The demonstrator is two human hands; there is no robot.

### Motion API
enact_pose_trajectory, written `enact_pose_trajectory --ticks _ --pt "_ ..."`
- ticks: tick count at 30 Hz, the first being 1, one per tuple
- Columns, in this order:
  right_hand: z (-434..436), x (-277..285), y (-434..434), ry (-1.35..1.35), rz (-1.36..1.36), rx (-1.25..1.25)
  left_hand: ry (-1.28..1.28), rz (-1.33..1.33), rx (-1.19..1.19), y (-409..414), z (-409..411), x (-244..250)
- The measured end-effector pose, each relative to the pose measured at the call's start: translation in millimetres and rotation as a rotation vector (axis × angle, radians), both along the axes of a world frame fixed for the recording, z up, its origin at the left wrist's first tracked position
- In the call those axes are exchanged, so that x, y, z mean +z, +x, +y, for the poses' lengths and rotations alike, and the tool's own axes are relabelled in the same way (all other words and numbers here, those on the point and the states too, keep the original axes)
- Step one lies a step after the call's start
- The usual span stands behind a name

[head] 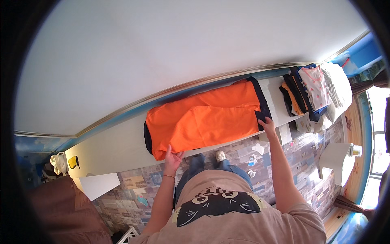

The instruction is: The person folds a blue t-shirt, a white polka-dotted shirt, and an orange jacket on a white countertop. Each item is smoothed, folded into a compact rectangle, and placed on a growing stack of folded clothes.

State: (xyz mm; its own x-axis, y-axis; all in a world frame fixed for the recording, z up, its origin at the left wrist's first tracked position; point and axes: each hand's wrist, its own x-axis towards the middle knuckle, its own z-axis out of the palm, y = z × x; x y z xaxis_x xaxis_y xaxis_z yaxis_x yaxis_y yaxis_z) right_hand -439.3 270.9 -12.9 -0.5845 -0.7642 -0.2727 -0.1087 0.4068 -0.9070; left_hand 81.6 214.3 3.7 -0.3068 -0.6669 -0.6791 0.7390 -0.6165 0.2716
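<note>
An orange garment (207, 119) with dark edges lies folded lengthwise on a long white surface (112, 143) before me. My right hand (267, 126) pinches the dark cuff of its upper layer, at the right end near the surface's front edge. At the lower left corner of the garment is my left hand (174, 159), palm turned up, with the fingers at the orange cloth and partly beneath it. Whether those fingers grip the cloth is not clear.
A stack of folded clothes (313, 88) stands at the right end of the surface, beside a white bundle (338, 88). A yellow and black item (73, 162) lies at the far left. Scraps lie on the patterned floor (137, 186). A white stool-like piece (336, 161) stands at right.
</note>
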Motion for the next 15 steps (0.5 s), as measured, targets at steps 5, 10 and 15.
enact_pose_trajectory --ticks 5,10,15 --pt "-7.8 -2.9 12.9 -0.032 0.128 -0.068 -0.117 0.022 0.167 23.3 -10.2 -3.9" --pt "-25.7 -0.3 6.4 -0.088 0.046 -0.107 -0.051 0.050 0.226 32.1 -4.4 -19.9" --pt "-11.5 -57.2 -20.3 0.055 0.438 -0.166 0.072 -0.220 0.185 31.0 3.0 -63.0"
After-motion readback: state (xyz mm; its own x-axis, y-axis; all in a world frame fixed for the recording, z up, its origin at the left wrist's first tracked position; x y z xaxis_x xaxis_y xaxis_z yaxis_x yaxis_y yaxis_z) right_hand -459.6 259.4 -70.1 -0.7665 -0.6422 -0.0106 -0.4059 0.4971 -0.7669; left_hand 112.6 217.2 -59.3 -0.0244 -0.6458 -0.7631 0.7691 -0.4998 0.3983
